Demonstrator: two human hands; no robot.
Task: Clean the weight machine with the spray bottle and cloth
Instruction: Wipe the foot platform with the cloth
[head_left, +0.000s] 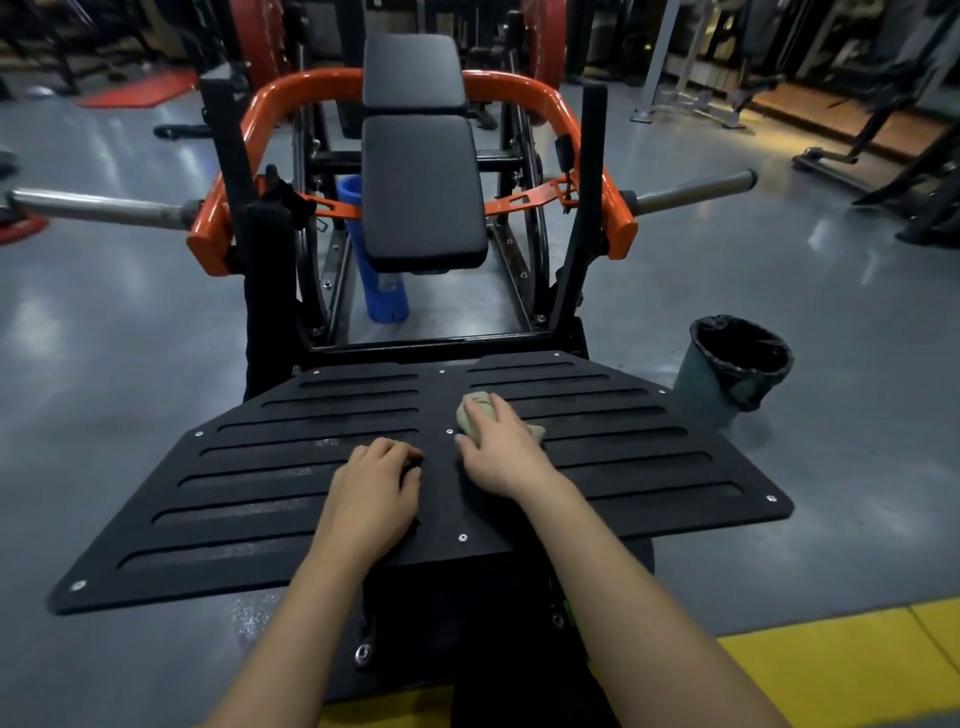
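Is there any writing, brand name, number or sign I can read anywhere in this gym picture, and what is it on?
None can be read.
The black slotted foot plate, black padded seat cushions, orange tubular frame, blue cylindrical object and dark bin with a black liner show no lettering.
The crumpled beige cloth is plain.
The gym gear in the background is too dark and blurred to tell.
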